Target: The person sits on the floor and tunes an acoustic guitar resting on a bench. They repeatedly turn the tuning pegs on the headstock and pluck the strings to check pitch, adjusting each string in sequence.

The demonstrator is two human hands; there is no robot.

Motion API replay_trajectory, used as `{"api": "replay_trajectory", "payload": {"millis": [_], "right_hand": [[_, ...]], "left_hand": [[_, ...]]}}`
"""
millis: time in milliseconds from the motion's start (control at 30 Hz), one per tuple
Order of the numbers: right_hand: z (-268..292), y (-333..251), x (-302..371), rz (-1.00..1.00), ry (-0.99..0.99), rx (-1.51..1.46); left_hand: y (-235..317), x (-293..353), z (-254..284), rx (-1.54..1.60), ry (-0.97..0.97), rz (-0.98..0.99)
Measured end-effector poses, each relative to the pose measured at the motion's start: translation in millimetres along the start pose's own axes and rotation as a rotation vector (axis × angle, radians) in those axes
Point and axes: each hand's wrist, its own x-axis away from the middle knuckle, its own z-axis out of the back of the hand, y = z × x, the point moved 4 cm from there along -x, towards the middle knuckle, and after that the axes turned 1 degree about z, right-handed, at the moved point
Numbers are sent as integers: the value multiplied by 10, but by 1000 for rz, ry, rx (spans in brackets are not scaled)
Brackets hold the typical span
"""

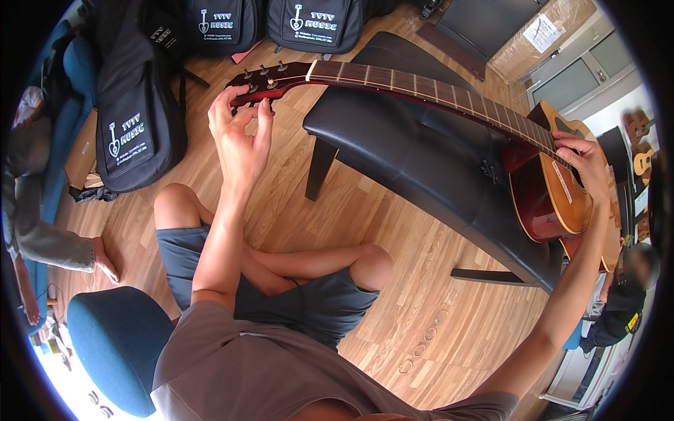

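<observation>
An acoustic guitar point(540, 210) with a dark red neck and orange-brown top lies across a black padded bench point(414, 140). Its headstock point(270, 83) points left, with metal tuning posts on it. At the headstock's near edge, my left hand point(242, 137) has its fingers curled around a tuning peg, which they partly hide. A thin guitar string point(291, 85) runs from a post over the white nut and along the fretboard. By the soundhole, my right hand point(586, 165) is pinched at the fretboard's body end, seemingly on that string; its fingertips cover the spot.
Several wire coils point(425, 337) lie on the wooden floor near the bench leg. Black guitar bags point(130, 126) stand at left and behind. A blue chair point(112, 351) is at lower left. One person point(42, 189) sits left; another point(625, 302) is at far right.
</observation>
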Motion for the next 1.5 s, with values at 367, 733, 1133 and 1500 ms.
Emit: {"api": "replay_trajectory", "payload": {"millis": [367, 733, 1133, 1500], "right_hand": [[-35, 77, -68, 6, -16, -29], [-73, 17, -48, 11, -11, -21], [-100, -95, -43, 30, 7, 2], [-95, -147, 17, -9, -3, -27]], "left_hand": [[24, -14, 14, -21, -1, 27], [-82, 43, 29, 136, -62, 148], [-313, 64, -104, 176, -81, 156], [-345, 63, -123, 205, -109, 176]]}}
